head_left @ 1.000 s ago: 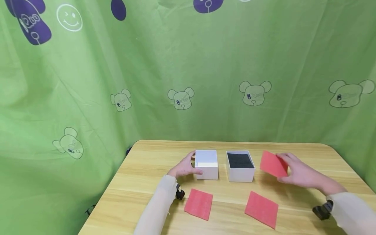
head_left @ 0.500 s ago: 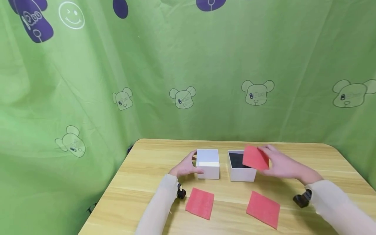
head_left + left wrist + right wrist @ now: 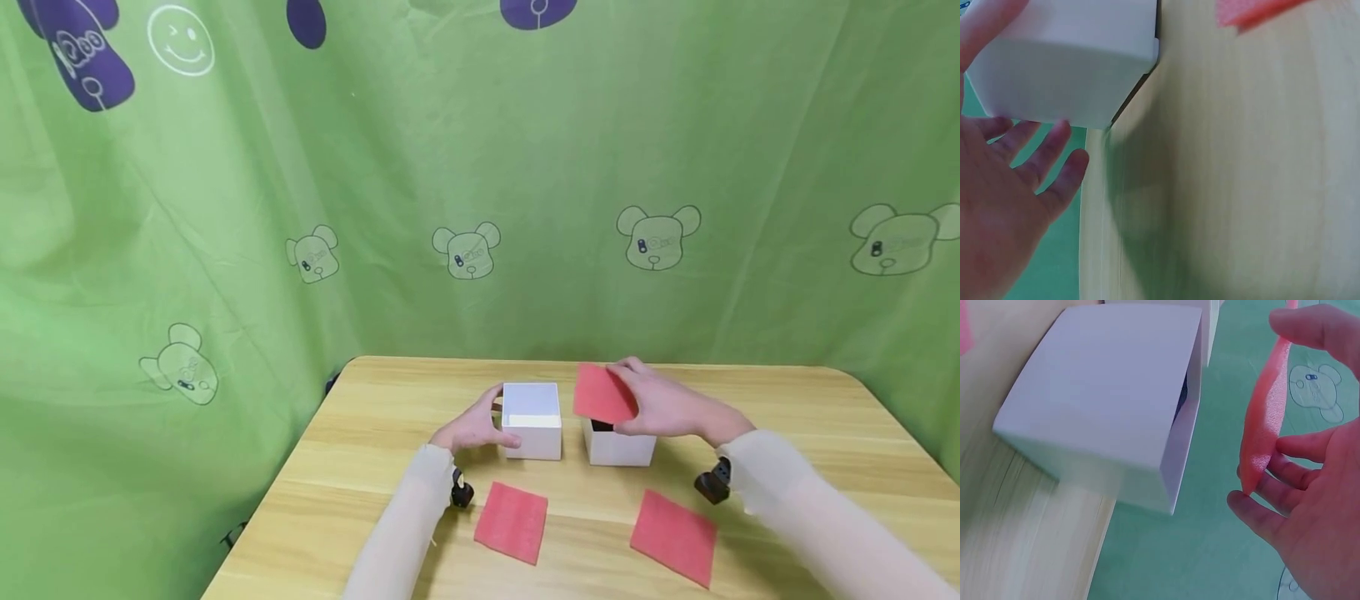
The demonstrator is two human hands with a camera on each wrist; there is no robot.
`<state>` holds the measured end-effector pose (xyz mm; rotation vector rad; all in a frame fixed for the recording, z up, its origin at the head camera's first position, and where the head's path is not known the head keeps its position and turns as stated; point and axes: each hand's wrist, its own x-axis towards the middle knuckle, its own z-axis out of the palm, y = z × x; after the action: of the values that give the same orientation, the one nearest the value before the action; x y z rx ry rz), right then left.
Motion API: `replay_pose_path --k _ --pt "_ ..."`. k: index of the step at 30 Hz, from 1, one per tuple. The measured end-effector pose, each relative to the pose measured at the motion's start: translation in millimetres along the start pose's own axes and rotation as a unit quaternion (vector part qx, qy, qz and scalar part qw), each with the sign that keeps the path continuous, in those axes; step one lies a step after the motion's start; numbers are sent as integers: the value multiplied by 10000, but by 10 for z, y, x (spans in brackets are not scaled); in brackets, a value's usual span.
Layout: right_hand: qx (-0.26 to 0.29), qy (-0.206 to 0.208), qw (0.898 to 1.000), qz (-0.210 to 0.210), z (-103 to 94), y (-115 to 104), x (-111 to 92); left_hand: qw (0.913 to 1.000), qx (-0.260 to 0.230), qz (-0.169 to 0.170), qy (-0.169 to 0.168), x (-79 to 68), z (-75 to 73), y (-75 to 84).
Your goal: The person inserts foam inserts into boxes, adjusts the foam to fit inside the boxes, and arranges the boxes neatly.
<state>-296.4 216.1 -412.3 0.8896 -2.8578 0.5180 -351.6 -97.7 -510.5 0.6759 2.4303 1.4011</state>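
Observation:
My left hand (image 3: pixel 471 427) holds the left white box (image 3: pixel 536 442), thumb at its front and fingers at its far side. That box stands open at the top, its pale inside showing. A thin red foam sheet (image 3: pixel 602 393) is pinched at its edges in my right hand (image 3: pixel 663 406), tilted above the right white box (image 3: pixel 622 451). Only a bit of the black lining (image 3: pixel 601 426) in that box shows under the sheet. In the right wrist view the foam (image 3: pixel 1266 415) bows slightly between thumb and fingers, apart from the box wall (image 3: pixel 1110 381).
Two more red foam sheets lie flat on the wooden table (image 3: pixel 390 467), one at the left (image 3: pixel 512 522) and one at the right (image 3: pixel 675 537), both nearer me than the boxes. A green curtain (image 3: pixel 555 308) hangs behind the table's back edge.
My right hand has carried the red foam sheet leftward, from right of the right box to over its opening. My left hand has stayed at the left box.

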Motion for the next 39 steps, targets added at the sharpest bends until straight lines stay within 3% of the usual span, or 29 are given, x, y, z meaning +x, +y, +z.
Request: replay_pose_path --k 14,24,39 --pt "155 -226 9995 -141 130 -249 359 9985 -389 214 -308 -40 -82 23" --pt "75 -376 9990 -231 310 -289 548 9956 -669 289 -595 -100 -114 127" --pt "64 -662 9976 -177 485 -387 747 9969 -674 178 -375 -22 -59 -66"
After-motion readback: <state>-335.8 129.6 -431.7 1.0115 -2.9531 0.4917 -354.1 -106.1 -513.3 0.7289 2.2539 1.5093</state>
